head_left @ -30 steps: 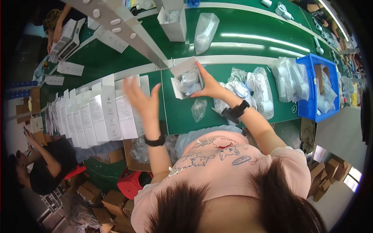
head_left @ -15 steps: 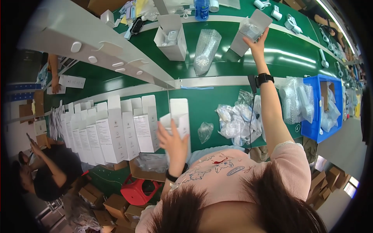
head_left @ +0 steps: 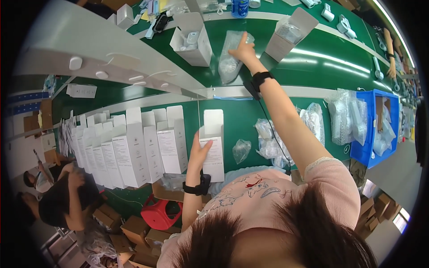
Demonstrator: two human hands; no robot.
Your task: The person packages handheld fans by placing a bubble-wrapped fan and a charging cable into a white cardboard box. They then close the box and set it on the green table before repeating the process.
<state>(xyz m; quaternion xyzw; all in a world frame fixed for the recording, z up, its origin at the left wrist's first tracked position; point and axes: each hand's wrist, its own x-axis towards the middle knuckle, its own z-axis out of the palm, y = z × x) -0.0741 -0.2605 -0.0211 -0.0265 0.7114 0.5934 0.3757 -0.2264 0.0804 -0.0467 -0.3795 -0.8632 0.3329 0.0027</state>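
Observation:
My left hand point(head_left: 199, 151) is closed around the left side of a tall white carton point(head_left: 213, 152), its thumb across the printed front. The carton stands upright with its lid flap raised. Farther out, my right hand point(head_left: 244, 51) lies over a bubble-wrap package point(head_left: 229, 67), thumb on one side and fingers on the other. Something whitish shows through the wrap, too blurred to name. Left of the package stands an open white box point(head_left: 192, 51) with small white parts inside. To its right, another open white box point(head_left: 280, 47) holds a clear-wrapped item.
Rows of open white cartons point(head_left: 129, 152) stand at the left. Clear plastic bags point(head_left: 270, 140) lie under my right forearm. A blue crate point(head_left: 380, 129) and bubble-wrapped items point(head_left: 344, 118) are at right. A metal post point(head_left: 134, 56) slants across the bench; a red stool point(head_left: 161, 213) stands below.
My right hand has left the right-hand open box and moved left onto the bubble-wrap package. My left hand has gone from open beside the carton to gripping its side.

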